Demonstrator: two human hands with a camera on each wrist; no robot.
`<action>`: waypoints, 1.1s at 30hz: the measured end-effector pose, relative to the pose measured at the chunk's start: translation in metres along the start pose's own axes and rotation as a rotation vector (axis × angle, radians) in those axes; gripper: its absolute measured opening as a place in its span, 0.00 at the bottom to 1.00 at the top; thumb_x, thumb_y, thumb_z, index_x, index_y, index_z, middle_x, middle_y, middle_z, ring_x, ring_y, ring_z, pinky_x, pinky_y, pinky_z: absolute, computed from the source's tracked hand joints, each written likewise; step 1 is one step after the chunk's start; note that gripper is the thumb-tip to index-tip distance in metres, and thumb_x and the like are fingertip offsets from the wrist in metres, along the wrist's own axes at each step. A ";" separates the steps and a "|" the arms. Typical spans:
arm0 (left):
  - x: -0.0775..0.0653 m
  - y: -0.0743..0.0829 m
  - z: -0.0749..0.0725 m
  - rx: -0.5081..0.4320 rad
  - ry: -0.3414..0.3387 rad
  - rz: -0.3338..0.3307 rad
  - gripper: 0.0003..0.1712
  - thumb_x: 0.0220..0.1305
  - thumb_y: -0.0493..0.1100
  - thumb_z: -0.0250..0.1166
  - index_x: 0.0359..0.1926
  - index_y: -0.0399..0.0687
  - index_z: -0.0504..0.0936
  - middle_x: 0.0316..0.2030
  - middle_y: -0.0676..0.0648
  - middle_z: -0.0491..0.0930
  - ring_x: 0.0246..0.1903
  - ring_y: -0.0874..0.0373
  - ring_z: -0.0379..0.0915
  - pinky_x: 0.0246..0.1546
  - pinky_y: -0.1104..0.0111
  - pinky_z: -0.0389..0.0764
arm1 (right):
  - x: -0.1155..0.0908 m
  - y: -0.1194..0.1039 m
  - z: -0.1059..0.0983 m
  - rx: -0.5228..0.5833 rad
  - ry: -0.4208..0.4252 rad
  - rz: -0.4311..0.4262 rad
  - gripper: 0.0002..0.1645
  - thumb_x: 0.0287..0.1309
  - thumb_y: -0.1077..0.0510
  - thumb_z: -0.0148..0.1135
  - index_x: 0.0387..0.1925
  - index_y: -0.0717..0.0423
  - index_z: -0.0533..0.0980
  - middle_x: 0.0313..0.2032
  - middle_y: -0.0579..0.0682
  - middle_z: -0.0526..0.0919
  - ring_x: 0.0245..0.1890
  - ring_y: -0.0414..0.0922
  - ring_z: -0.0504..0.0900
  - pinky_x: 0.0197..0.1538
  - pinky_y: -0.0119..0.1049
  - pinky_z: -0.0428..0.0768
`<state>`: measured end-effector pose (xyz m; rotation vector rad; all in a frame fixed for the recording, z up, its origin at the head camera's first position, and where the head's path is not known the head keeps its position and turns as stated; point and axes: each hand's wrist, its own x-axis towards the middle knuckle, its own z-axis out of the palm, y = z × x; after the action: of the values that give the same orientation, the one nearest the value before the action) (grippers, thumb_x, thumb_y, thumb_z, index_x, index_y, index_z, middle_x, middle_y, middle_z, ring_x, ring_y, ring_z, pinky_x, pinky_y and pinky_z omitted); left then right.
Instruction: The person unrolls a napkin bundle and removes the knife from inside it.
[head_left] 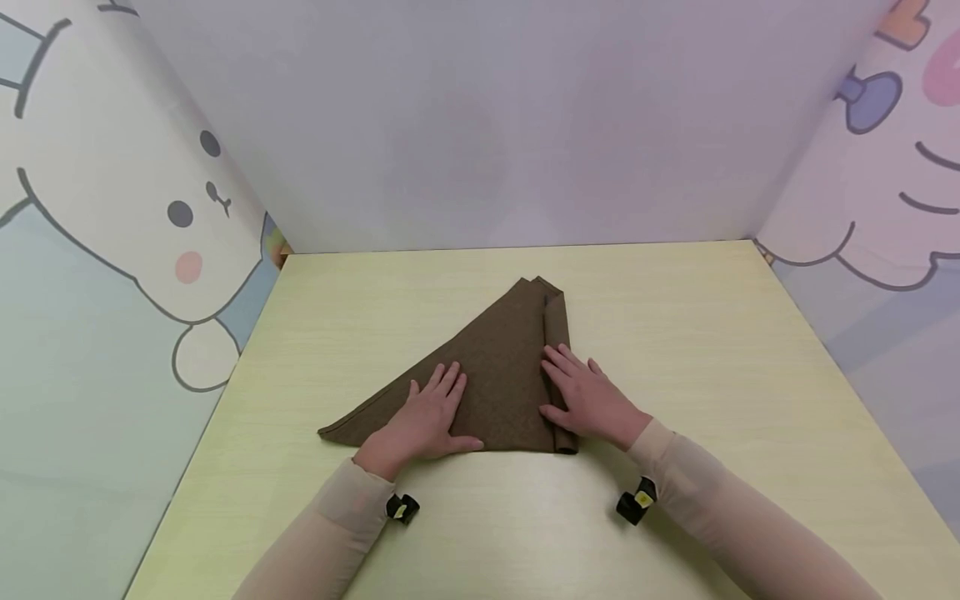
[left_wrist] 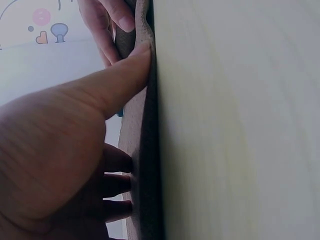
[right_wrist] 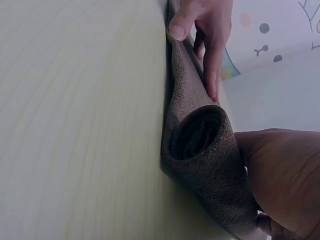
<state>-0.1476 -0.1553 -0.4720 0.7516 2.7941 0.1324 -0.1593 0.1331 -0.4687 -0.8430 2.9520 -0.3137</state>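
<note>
A brown cloth [head_left: 506, 342] lies folded into a triangle on the table, its long point to the left. Along its right side runs a rolled edge [head_left: 557, 321], and the right wrist view shows the open end of that roll [right_wrist: 220, 175] as a spiral of layers. Spread flat, my left hand [head_left: 423, 423] rests on the middle of the cloth, thumb along the near edge. My right hand [head_left: 596, 402] lies over the roll with its fingers extended and touching the fabric. The undersides of the right fingertips are hidden.
The pale wooden table [head_left: 720, 358] extends on all sides of the cloth. A plain light wall [head_left: 480, 125] stands behind it. Panels with cartoon animals [head_left: 187, 167] flank the table left and right. A small black camera [head_left: 636, 502] sits at the right wrist, another [head_left: 402, 508] at the left.
</note>
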 end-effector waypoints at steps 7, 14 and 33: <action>0.000 0.000 -0.002 -0.001 -0.001 0.003 0.63 0.53 0.77 0.57 0.74 0.38 0.50 0.75 0.39 0.41 0.73 0.42 0.37 0.61 0.37 0.54 | -0.002 0.002 -0.001 0.015 0.001 0.009 0.45 0.61 0.40 0.60 0.69 0.63 0.61 0.72 0.57 0.55 0.73 0.55 0.50 0.64 0.63 0.58; -0.001 0.001 -0.002 -0.008 -0.004 -0.004 0.63 0.53 0.77 0.57 0.74 0.38 0.49 0.75 0.39 0.41 0.73 0.42 0.36 0.62 0.37 0.53 | -0.004 0.008 0.001 0.030 0.011 0.011 0.44 0.62 0.40 0.60 0.70 0.62 0.61 0.72 0.57 0.55 0.73 0.55 0.50 0.63 0.63 0.59; 0.001 0.000 -0.001 0.003 -0.011 -0.004 0.64 0.53 0.78 0.57 0.74 0.38 0.49 0.75 0.39 0.40 0.73 0.42 0.35 0.62 0.37 0.53 | -0.012 0.019 -0.002 0.066 0.009 0.015 0.44 0.61 0.44 0.62 0.70 0.64 0.60 0.72 0.59 0.55 0.72 0.57 0.52 0.63 0.61 0.61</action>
<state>-0.1487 -0.1547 -0.4717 0.7454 2.7852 0.1234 -0.1591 0.1559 -0.4706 -0.8128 2.9371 -0.4124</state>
